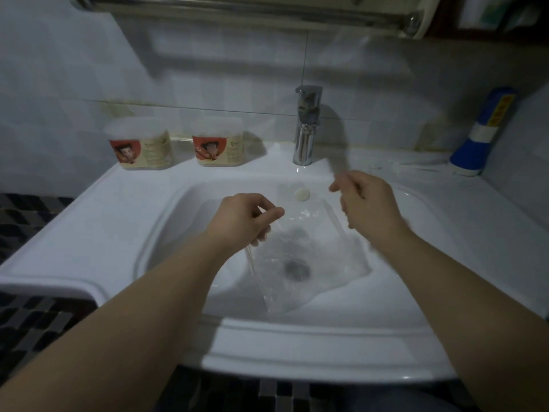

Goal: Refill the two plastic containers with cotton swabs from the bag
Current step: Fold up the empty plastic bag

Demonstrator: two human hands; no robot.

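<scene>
A clear plastic bag (309,257) hangs over the sink basin, and I can see the drain through it. My left hand (246,215) pinches the bag's upper left corner. My right hand (365,200) hovers by the bag's upper right edge with curled fingers; blur hides whether it grips the plastic. Two plastic containers with red cartoon labels stand on the sink's back ledge, one at the left (139,144) and one beside it (218,142). Both have their lids on. No swabs are plainly visible in the bag.
The white sink (118,203) has a chrome faucet (306,126) at the back centre and an overflow cap (302,194) below it. A blue and white bottle (481,135) leans in the back right corner. A metal rail runs overhead.
</scene>
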